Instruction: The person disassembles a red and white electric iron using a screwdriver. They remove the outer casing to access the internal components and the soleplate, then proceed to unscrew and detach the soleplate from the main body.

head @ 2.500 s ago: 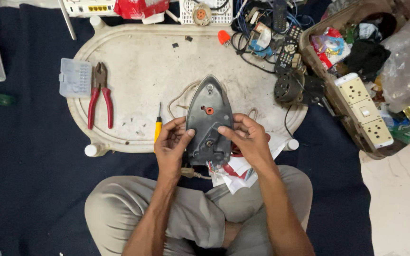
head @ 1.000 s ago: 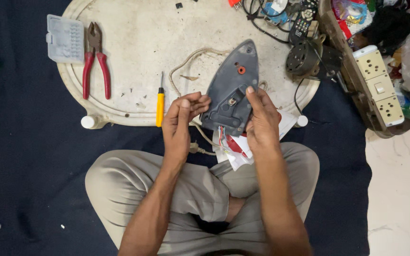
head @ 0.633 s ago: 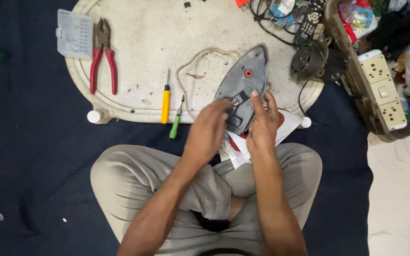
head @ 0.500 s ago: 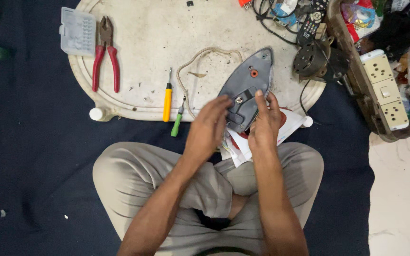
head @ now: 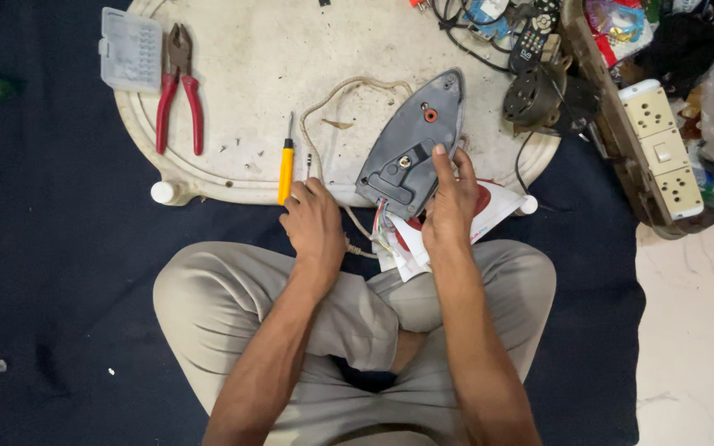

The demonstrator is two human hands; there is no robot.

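Note:
A grey iron base (head: 413, 149), pointed end up and right, lies on the white oval board (head: 291, 58) with coloured wires showing at its lower end. My right hand (head: 449, 205) grips its lower right edge, index finger resting on top. My left hand (head: 314, 221) sits at the board's front edge, closed around a small screwdriver (head: 309, 162); only the thin metal shaft sticks out above the fingers. A yellow-handled screwdriver (head: 286, 170) lies just left of that hand. I sit cross-legged below.
Red-handled pliers (head: 180, 89) and a clear plastic bit box (head: 130, 49) lie at the board's left. A beige cord (head: 336, 99) loops beside the iron. A small motor (head: 537, 96), a white socket strip (head: 659, 149) and a cluttered basket (head: 613, 132) stand on the right.
My left hand has come off the iron base and dropped left onto the small screwdriver by the yellow one. My right hand alone keeps hold of the base.

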